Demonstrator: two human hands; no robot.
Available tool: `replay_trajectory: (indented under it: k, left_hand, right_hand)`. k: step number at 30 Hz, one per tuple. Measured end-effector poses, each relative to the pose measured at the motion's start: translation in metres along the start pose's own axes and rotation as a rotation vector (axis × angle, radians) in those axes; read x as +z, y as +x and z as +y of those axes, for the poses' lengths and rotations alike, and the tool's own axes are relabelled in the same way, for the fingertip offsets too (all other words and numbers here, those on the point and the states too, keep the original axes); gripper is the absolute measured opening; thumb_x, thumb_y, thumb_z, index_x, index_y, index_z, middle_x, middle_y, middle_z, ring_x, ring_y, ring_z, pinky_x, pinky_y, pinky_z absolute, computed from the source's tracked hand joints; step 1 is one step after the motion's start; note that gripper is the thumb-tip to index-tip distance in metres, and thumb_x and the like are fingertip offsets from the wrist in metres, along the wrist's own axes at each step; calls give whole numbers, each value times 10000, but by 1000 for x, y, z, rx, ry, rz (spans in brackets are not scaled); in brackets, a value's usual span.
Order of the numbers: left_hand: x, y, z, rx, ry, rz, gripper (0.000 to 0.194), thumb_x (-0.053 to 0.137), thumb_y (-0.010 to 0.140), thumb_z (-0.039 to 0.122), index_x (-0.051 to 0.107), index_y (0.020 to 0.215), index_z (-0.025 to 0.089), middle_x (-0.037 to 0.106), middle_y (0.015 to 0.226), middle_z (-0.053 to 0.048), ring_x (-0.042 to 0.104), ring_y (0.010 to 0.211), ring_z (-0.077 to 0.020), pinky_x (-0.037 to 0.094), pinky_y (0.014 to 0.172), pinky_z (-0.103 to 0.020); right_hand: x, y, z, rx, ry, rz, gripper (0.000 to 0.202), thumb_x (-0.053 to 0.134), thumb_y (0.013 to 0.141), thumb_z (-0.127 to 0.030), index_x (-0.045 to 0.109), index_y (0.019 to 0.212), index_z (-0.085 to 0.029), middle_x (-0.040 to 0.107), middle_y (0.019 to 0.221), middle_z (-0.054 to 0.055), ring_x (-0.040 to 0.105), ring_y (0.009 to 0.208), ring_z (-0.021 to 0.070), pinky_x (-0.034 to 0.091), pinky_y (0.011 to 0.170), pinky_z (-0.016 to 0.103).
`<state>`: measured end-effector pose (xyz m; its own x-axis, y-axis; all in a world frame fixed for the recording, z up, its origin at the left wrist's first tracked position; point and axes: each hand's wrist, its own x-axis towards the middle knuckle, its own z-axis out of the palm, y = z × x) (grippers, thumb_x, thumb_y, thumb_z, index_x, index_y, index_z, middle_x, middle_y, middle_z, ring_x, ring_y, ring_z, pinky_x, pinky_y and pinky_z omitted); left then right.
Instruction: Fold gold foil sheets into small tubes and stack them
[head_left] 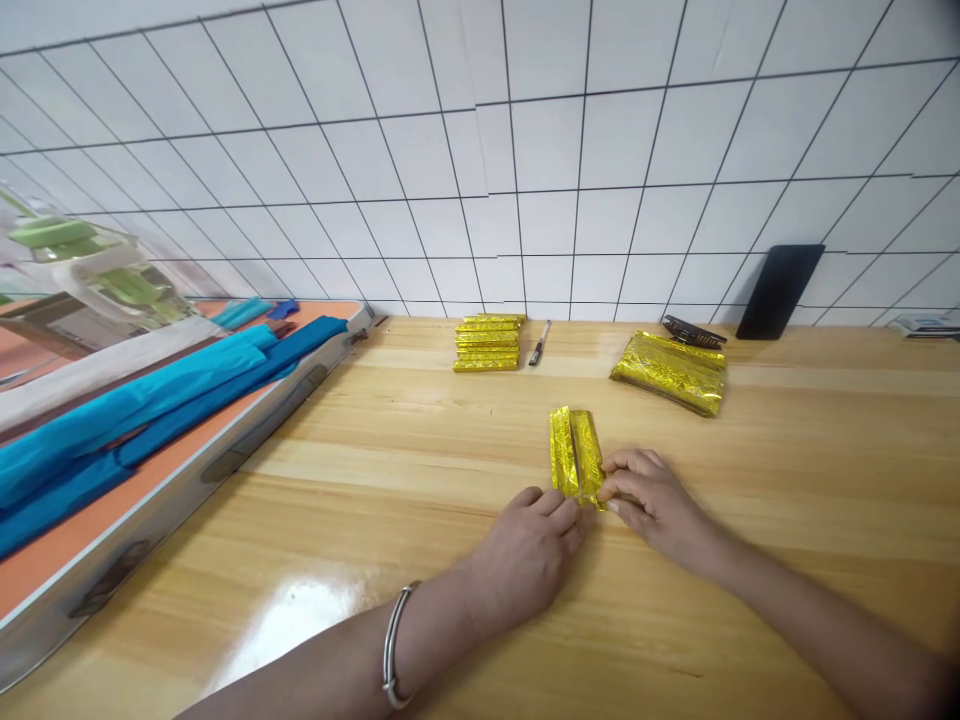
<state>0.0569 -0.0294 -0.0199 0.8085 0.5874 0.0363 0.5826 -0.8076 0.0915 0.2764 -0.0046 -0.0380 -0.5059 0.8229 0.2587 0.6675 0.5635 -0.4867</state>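
Note:
On the wooden table a shiny gold foil paper (pixel 585 450) lies with its left side folded inward, a dark gap running down its middle. My left hand (pixel 536 540), a silver bangle at its wrist, has its fingers curled closed on the paper's near edge. Bent fingers of my right hand (pixel 651 505) pinch the right edge near the bottom corner. Both thumbs and fingertips are partly hidden. Farther back at the right is a stack of gold foil sheets (pixel 669 375). Several narrow folded gold strips (pixel 487 345) lie together behind the paper to the left.
A pen (pixel 539 343) lies beside the folded strips. Behind the sheet stack sits a dark hair clip (pixel 694 332), and a black phone (pixel 780 292) leans against the tiled wall (pixel 551 150). At left, an orange-topped surface (pixel 150 495) carries blue cloth (pixel 142 400) and a green-lidded bottle (pixel 56 238).

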Motion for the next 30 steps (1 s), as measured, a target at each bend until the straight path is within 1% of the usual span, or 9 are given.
replay_trajectory:
  k: [3, 6, 10, 13, 17, 20, 24, 27, 30]
  left_hand:
    - [0, 0, -1, -11, -39, 17, 329, 451, 861, 179, 471, 1189, 160, 565, 1064, -81, 494, 950, -220, 395, 823, -356]
    - [1, -2, 1, -52, -77, 51, 356, 413, 900, 222, 437, 1252, 178, 553, 1109, -66, 483, 975, -215, 392, 860, -357]
    - [2, -4, 4, -80, -112, 93, 435, 469, 884, 350, 422, 1282, 182, 518, 1190, -67, 447, 1068, -236, 366, 938, -380]
    - [0, -4, 4, -69, -116, 80, 445, 480, 875, 366, 435, 1273, 172, 524, 1179, -75, 458, 1067, -224, 375, 946, -368]
    - [-2, -5, 0, -50, -108, 44, 476, 467, 878, 381, 416, 1299, 166, 526, 1203, -74, 469, 1085, -218, 366, 967, -357]
    - [-2, -12, -3, -10, -86, 36, 492, 426, 896, 397, 392, 1323, 155, 490, 1291, -75, 439, 1165, -215, 308, 1023, -348]
    - [-4, -23, -6, 42, -50, 17, 511, 347, 925, 415, 345, 1356, 141, 389, 1401, -94, 351, 1280, -218, 214, 1080, -348]
    - [-9, -25, -8, 69, -60, -21, 547, 343, 917, 442, 318, 1371, 137, 360, 1420, -104, 337, 1296, -229, 206, 1080, -357]
    - [-14, -24, -9, 78, -76, -36, 571, 396, 888, 463, 322, 1368, 162, 378, 1410, -98, 358, 1283, -239, 228, 1061, -378]
  right_hand:
    - [-1, -4, -4, -41, -41, 35, 168, 505, 828, -140, 631, 878, -239, 565, 1029, 62, 473, 1024, 228, 412, 883, 419]
    - [-2, -10, -10, -102, -151, 56, 197, 483, 851, -143, 646, 916, -234, 567, 1071, 76, 431, 1099, 245, 385, 946, 436]
    - [-3, -18, -17, -189, -294, -19, 258, 463, 866, -135, 625, 1049, -219, 586, 1110, 75, 424, 1112, 254, 379, 966, 441]
    - [-1, -21, -20, -226, -366, -53, 300, 452, 879, -141, 583, 1145, -185, 605, 1096, 86, 448, 1080, 253, 387, 946, 455]
    - [2, -22, -20, -229, -435, -81, 327, 459, 879, -143, 554, 1192, -150, 610, 1096, 99, 460, 1070, 253, 392, 927, 454]
    - [-1, -22, -18, -247, -450, -97, 334, 478, 875, -168, 549, 1202, -171, 609, 1126, 83, 459, 1086, 251, 381, 933, 450]
    - [-9, -23, -17, -251, -413, -122, 355, 495, 877, -261, 537, 1224, -198, 618, 1127, 76, 475, 1082, 238, 392, 919, 425]
    - [-14, -25, -18, -250, -394, -151, 405, 499, 877, -328, 510, 1259, -195, 614, 1137, 78, 468, 1095, 245, 384, 925, 432]
    - [-13, -27, -19, -243, -405, -167, 438, 497, 879, -334, 478, 1291, -187, 602, 1162, 77, 452, 1116, 250, 367, 944, 440]
